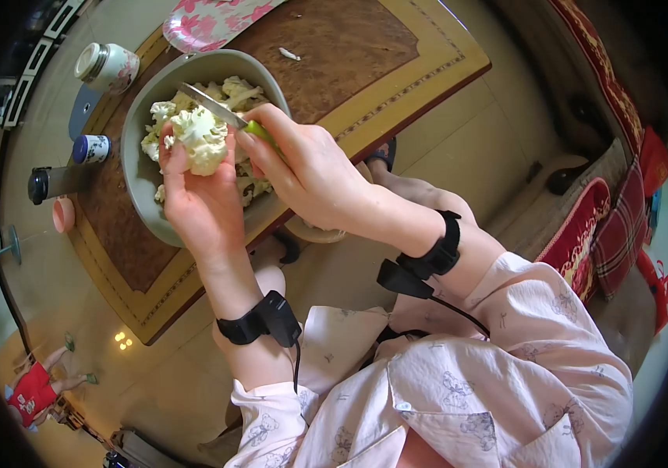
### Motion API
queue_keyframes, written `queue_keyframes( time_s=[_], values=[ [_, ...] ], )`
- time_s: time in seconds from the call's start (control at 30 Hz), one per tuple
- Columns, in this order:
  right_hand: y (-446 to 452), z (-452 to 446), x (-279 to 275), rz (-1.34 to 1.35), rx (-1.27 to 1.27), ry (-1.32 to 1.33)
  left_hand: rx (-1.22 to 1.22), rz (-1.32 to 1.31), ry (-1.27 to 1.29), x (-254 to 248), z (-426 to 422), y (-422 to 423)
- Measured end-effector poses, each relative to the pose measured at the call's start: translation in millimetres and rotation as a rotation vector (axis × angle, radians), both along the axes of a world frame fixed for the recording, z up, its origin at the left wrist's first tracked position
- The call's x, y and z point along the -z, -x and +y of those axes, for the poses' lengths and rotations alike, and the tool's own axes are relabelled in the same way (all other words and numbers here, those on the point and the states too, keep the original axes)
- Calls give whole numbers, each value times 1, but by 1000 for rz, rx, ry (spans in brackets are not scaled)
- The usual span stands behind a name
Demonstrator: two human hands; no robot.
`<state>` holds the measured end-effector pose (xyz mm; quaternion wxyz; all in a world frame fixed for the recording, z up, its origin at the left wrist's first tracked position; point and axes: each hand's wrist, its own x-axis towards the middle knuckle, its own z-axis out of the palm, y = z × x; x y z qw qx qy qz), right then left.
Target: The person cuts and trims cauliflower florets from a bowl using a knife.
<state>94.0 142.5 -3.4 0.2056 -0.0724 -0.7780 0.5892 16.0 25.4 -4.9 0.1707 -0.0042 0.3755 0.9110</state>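
A piece of cauliflower (203, 144) rests in my left hand (205, 207), the fingers curled up around it. My right hand (302, 160) grips a knife by its green handle (259, 132). The knife's blade (213, 104) points to the upper left, lying along the top of the cauliflower piece; whether it cuts in I cannot tell. Beneath both hands stands a large grey-green bowl (136, 175) with several cauliflower florets (238, 92) in it. My left hand covers part of the bowl's contents.
On the wooden table (334, 47) are a floral tray (213, 22), a lidded jar (111, 69), a blue-lidded container (91, 149), a dark-capped bottle (53, 185) and a small white scrap (289, 54). Another person in red (33, 390) is at lower left. A sofa cushion (583, 234) lies right.
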Motion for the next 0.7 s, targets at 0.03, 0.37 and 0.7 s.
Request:
queue_keyframes(
  time_s=[0.03, 0.37, 0.7],
  values=[
    [-1, -2, -2, 41, -6, -30, 34, -9, -50, -1, -2, 0],
    [-5, -8, -1, 133, -114, -278, 97, 210, -99, 1, -8, 3],
    [-4, -9, -2, 144, -55, -439, 84, 154, -166, -5, -11, 3]
  ],
)
